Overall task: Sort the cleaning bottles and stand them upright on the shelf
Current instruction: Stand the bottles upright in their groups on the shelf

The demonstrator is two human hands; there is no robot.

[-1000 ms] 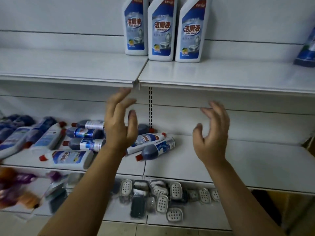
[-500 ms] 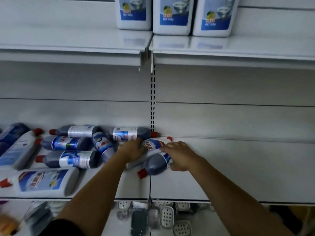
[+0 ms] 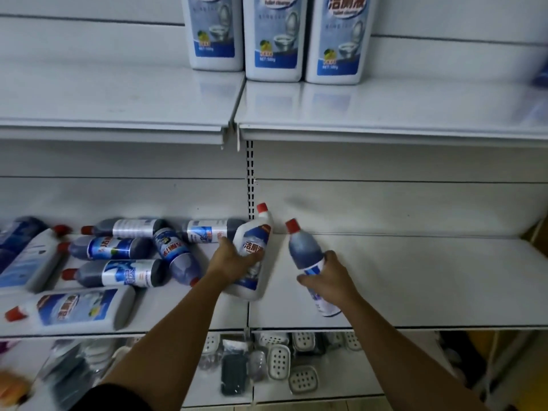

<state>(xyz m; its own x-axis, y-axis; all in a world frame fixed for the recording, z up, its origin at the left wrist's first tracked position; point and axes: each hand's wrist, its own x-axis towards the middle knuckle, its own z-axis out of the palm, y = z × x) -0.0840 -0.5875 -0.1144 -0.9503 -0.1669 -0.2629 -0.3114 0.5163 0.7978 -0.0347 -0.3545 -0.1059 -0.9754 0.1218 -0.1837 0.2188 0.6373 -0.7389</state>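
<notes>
Left of the slotted upright (image 3: pixel 250 173), on the middle shelf (image 3: pixel 415 277), the lying bottles (image 3: pixel 115 247) make a loose heap, dark round ones mixed with flat white ones, none of them stood up yet. The nearest to the upright, an angled dark one (image 3: pixel 175 253), lies just beside the left forearm. A careless pull of that arm would likely nudge it, and a round body could roll into its neighbours or toward the front lip.

Just left of the upright, the left hand (image 3: pixel 234 262) grips the white bottle (image 3: pixel 255 247) with fingers wrapped round its flat body. The bottle leans, red cap up against the upright's foot, base low near the shelf. The grip sits on one broad face, so the bottle may twist as it is tipped vertical.

Just right of the upright, the right hand (image 3: pixel 329 277) holds the dark bottle (image 3: pixel 305 250), fingers curled round its labelled lower half, cap tilted up toward the upright. Its base hangs close to the front edge. If it slips from the grip or is set down there, it could drop onto the soap dishes (image 3: pixel 278 361) below. The two caps are near each other, so raising both bottles together risks a knock.

Farther right of the upright the shelf is bare. Standing the two kinds side by side there would leave them unsorted.
</notes>
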